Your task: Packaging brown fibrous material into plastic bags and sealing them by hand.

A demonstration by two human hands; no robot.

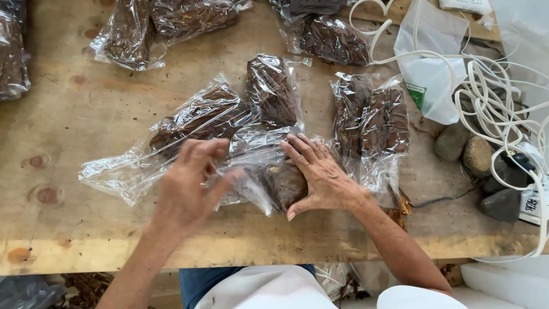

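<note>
a worn wooden table [74,114] fills the view, knots on its left. even daylight falls across it.

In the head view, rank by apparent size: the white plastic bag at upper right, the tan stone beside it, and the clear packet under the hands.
1. Clear packet under the hands, though partly covered.
2. White plastic bag, somewhat smaller; the two are close.
3. Tan stone, clearly smallest.

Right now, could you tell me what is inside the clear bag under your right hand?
The clear bag holds a dark brown, crumbly block. The right hand presses flat on it, hiding its right part. The left hand pinches the bag's plastic, covering that end.
</note>
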